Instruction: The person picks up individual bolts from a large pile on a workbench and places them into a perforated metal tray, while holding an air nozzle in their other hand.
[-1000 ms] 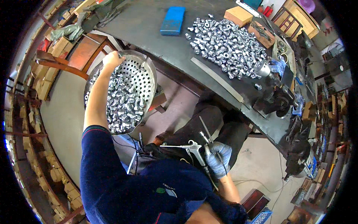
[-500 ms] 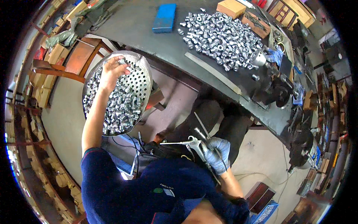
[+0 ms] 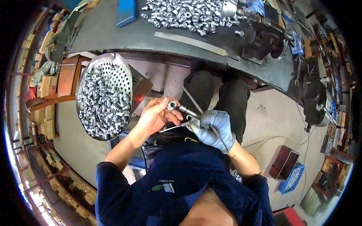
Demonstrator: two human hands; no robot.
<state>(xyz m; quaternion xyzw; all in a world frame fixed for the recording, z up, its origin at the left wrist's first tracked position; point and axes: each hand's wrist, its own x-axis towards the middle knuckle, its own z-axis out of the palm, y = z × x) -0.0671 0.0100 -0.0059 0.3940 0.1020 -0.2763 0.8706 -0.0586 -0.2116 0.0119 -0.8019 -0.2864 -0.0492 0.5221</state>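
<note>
1. Left hand (image 3: pixel 154 116): grip pinched on metal fitting (image 3: pixel 172 105), held near rod tool (image 3: pixel 188 111) tip.
2. Gloved right hand (image 3: pixel 215 130): grip clamped around rod tool.
3. Similar fittings (image 3: pixel 101 109) heaped in perforated pan (image 3: pixel 116 59), at left.

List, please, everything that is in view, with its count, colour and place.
Table: 1, dark grey, top
Loose fittings: many, silver, on table
Block: 1, blue, table's left
Flat bar: 1, grey, near table edge
Machinery: count unclear, dark, right
Pan: 1, silver, left
Pan's fittings: many, silver, inside pan
Chair: 1, brown, left
Boxes: many, tan, left edge
Open box: 1, reddish-brown, floor, right
Tray: 1, blue, beside open box
Thin strip: 1, grey, right hand
Rod tool: 1, silver, right hand
Held fitting: 1, silver, left hand
Legs: 2, black-trousered, lower centre
Left hand: 1, bare, centre
Right hand: 1, blue-grey glove, centre
</note>
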